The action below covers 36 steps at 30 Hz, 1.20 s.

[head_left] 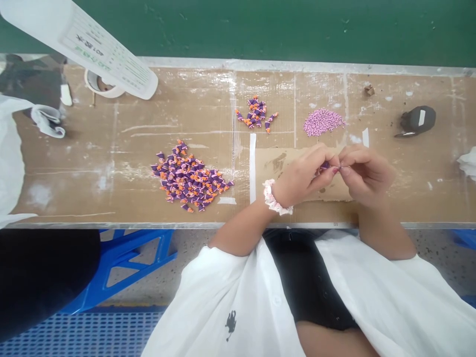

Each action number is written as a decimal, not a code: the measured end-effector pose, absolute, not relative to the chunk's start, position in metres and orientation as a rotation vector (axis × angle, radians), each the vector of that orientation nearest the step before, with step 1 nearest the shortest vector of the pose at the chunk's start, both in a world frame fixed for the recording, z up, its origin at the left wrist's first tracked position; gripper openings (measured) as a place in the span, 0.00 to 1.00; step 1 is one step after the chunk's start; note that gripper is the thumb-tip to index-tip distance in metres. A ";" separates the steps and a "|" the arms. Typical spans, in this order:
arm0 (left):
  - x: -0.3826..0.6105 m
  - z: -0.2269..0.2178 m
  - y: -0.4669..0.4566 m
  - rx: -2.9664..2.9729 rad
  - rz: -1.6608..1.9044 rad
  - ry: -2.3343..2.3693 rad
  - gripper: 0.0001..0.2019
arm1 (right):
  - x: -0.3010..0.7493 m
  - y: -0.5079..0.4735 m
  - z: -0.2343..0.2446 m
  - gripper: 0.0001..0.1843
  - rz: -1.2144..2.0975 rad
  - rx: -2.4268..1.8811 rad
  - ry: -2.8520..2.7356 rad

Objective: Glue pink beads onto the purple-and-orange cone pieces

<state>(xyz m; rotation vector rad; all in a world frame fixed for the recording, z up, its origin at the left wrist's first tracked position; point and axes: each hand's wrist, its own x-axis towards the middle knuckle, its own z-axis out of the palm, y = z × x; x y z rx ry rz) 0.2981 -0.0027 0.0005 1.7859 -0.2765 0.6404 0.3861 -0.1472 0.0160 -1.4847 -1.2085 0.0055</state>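
Observation:
My left hand (303, 173), with a white-and-pink scrunchie (275, 198) on its wrist, is closed in a pinch on a small purple piece (324, 166), mostly hidden by the fingers. My right hand (366, 173) meets it fingertip to fingertip, thumb and forefinger pressed together on something too small to make out. Both hands are above a cardboard sheet (275, 166). Beyond them lies a heap of tiny pink pieces (323, 122). A small group of purple-and-orange pieces (256, 113) sits farther left. A larger pile of similar pieces (191, 177), with pink edging, spreads left of my left arm.
A white bottle (107, 54) with a green-printed label leans in at the upper left, over a tape roll (91, 82). A dark object with a white label (418, 120) lies right. White tape strips (253, 168) mark the cardboard-covered table (130, 198). A blue stool (126, 258) stands below.

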 end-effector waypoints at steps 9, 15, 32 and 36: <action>0.296 0.003 -0.005 1.670 0.467 -0.213 0.13 | 0.385 -0.146 0.017 0.06 -0.051 -1.503 -1.196; 0.296 0.003 -0.004 1.698 0.475 -0.219 0.13 | 0.385 -0.147 0.017 0.09 -0.073 -1.493 -1.194; 0.298 0.000 -0.004 1.752 0.638 -0.317 0.07 | 0.384 -0.146 0.022 0.09 0.015 -1.482 -1.182; 0.297 0.001 -0.003 1.839 0.667 -0.312 0.05 | 0.384 -0.146 0.023 0.08 0.072 -1.477 -1.176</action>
